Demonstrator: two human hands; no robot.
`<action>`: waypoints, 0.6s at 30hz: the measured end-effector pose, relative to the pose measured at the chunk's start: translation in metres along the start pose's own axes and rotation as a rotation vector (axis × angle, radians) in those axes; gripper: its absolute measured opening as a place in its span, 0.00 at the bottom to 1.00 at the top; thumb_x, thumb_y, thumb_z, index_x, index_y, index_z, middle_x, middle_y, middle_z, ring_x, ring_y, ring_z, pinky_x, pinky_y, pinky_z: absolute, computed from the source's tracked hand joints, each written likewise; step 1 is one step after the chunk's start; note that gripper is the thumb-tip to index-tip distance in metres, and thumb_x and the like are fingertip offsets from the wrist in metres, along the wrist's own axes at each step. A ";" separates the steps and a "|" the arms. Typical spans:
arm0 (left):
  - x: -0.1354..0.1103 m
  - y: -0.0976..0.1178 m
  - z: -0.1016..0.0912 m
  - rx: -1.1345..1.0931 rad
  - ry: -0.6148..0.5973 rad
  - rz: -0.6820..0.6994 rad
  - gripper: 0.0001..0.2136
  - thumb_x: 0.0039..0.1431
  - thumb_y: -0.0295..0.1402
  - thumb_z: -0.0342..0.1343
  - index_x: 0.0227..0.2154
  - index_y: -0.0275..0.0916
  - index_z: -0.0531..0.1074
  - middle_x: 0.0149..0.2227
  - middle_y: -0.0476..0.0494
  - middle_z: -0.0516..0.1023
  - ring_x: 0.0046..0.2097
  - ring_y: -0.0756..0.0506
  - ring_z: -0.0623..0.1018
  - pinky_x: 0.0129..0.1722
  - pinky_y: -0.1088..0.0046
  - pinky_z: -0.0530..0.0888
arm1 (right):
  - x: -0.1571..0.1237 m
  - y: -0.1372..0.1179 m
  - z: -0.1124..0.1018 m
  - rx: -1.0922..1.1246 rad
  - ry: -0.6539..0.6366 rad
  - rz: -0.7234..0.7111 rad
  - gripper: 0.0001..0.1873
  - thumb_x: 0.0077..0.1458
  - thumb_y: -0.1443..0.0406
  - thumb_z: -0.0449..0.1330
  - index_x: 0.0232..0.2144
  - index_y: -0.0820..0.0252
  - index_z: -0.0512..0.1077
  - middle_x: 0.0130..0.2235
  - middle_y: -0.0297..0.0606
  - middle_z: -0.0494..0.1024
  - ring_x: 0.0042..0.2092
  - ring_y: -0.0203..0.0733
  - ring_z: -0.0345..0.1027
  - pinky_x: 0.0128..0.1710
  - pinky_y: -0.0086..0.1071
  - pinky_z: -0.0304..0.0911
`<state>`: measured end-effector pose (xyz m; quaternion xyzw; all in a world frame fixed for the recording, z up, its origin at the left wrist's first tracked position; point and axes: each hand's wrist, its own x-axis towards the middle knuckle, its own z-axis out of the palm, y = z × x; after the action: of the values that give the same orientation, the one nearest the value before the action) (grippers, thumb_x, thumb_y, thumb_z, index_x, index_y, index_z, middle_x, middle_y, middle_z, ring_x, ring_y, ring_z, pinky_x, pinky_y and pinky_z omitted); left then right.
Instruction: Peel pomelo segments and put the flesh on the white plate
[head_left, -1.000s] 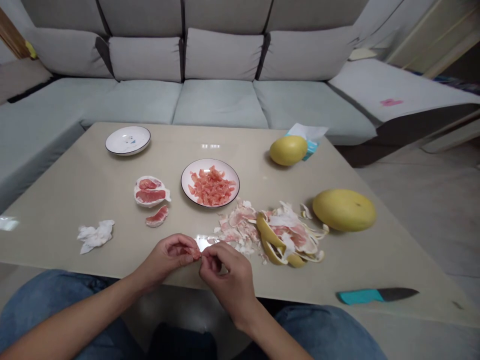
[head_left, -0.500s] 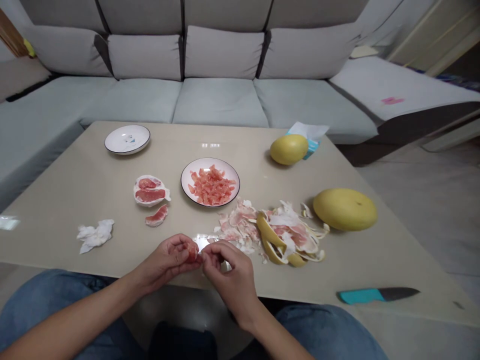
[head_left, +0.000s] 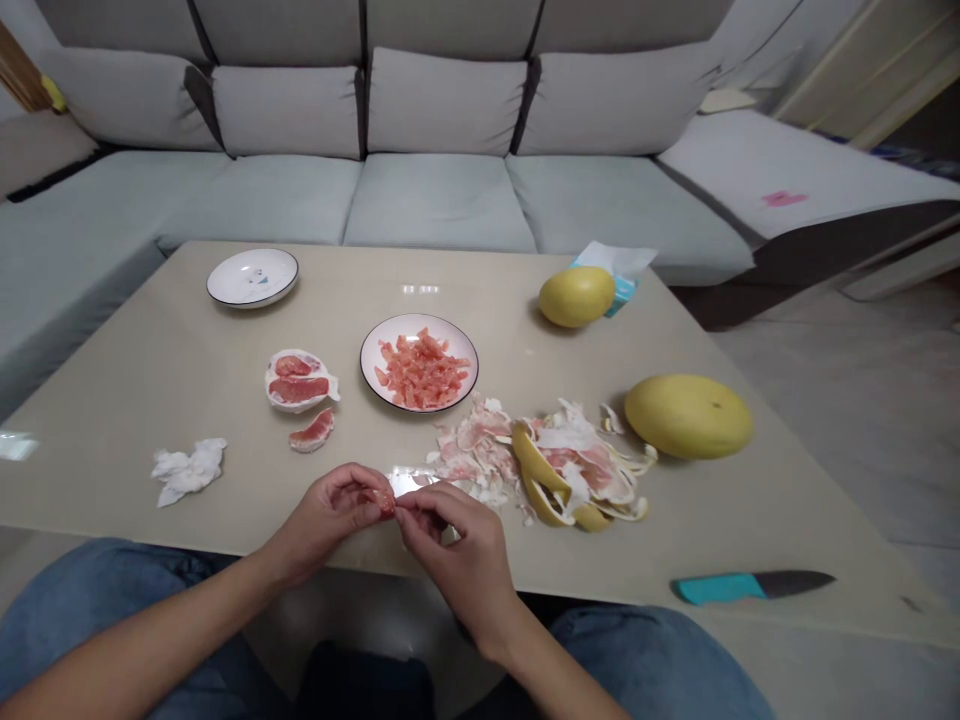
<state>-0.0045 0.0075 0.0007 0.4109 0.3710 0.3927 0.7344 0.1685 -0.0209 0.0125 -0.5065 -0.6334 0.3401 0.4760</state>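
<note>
My left hand [head_left: 330, 520] and my right hand [head_left: 454, 545] meet over the near edge of the table, both pinching one small pink pomelo piece [head_left: 385, 500]. The left fingers curl round it and the right fingertips grip its right end. A plate of peeled pink flesh [head_left: 419, 372] stands behind the hands. To its left lie a half-opened pomelo chunk [head_left: 298, 381] and a single segment [head_left: 313, 431]. A heap of peel and white membrane [head_left: 544, 462] lies just right of the hands.
An empty white dish [head_left: 252, 278] sits far left. Two whole yellow pomelos [head_left: 688, 416] [head_left: 576, 296] lie at the right, a tissue pack [head_left: 619, 268] behind the far one. A teal-handled knife [head_left: 754, 584] rests near the front right edge. A crumpled tissue [head_left: 187, 469] lies left. A grey sofa stands behind.
The hands stay together at the table's edge. The fingers have shifted slightly on the pink piece, which showed more half a second ago.
</note>
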 end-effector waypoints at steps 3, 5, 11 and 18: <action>0.002 -0.001 -0.001 0.091 -0.011 0.082 0.04 0.52 0.27 0.63 0.31 0.37 0.75 0.34 0.46 0.76 0.39 0.48 0.75 0.43 0.73 0.71 | -0.002 0.001 -0.001 -0.067 -0.007 -0.051 0.06 0.53 0.71 0.59 0.30 0.58 0.76 0.25 0.33 0.73 0.24 0.34 0.63 0.24 0.27 0.60; 0.002 -0.002 -0.001 0.128 -0.003 0.110 0.04 0.51 0.26 0.64 0.30 0.37 0.76 0.34 0.46 0.76 0.39 0.47 0.76 0.42 0.72 0.71 | -0.003 0.003 0.000 -0.134 0.000 -0.089 0.06 0.52 0.72 0.58 0.29 0.58 0.74 0.24 0.33 0.71 0.24 0.33 0.62 0.24 0.27 0.58; 0.002 -0.005 0.002 0.105 0.000 0.055 0.04 0.50 0.26 0.65 0.29 0.37 0.76 0.33 0.46 0.77 0.38 0.48 0.76 0.42 0.73 0.71 | -0.004 0.003 0.005 -0.224 0.043 -0.071 0.07 0.46 0.74 0.56 0.22 0.58 0.69 0.21 0.29 0.65 0.21 0.31 0.57 0.22 0.25 0.54; -0.004 -0.008 0.005 -0.128 -0.012 -0.112 0.05 0.52 0.29 0.65 0.32 0.36 0.75 0.35 0.46 0.75 0.38 0.49 0.74 0.41 0.74 0.70 | -0.003 -0.003 0.004 -0.173 0.035 -0.070 0.08 0.44 0.75 0.55 0.21 0.58 0.67 0.20 0.28 0.65 0.21 0.31 0.57 0.21 0.24 0.54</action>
<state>0.0000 -0.0002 -0.0033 0.3440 0.3630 0.3713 0.7824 0.1639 -0.0239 0.0129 -0.5294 -0.6692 0.2582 0.4531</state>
